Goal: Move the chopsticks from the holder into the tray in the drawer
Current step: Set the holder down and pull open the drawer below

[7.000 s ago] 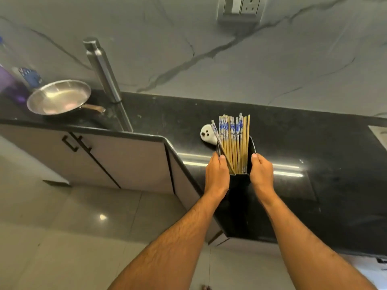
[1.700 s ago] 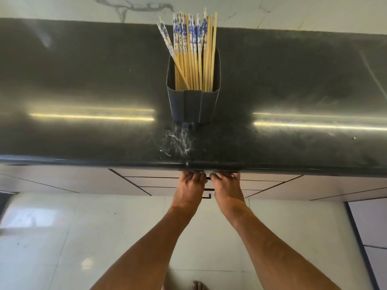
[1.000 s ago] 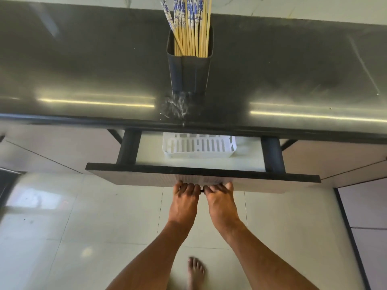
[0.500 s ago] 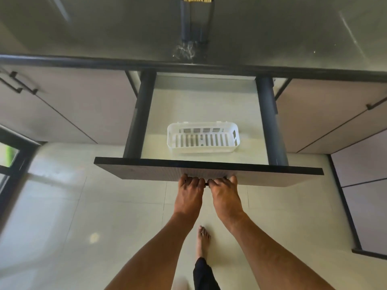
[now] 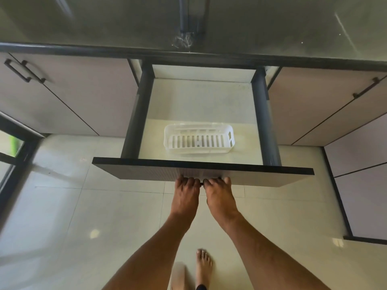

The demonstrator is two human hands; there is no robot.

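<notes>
Head cam: left hand [image 5: 185, 192] and right hand [image 5: 217, 193] side by side, fingers curled over handle on dark flat drawer front [image 5: 146, 171], both gripping it. Just beyond grip, white slotted plastic tray [image 5: 198, 139] sits on pale drawer floor. Further up, dark grey holder [image 5: 193, 15] stands on glossy black countertop [image 5: 83, 24]; chopsticks cropped out of frame.

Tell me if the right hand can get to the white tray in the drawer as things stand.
Probably yes. The drawer is pulled out, the tray lies uncovered near its front, and the right hand grips the handle just below, so nothing blocks it.
</notes>
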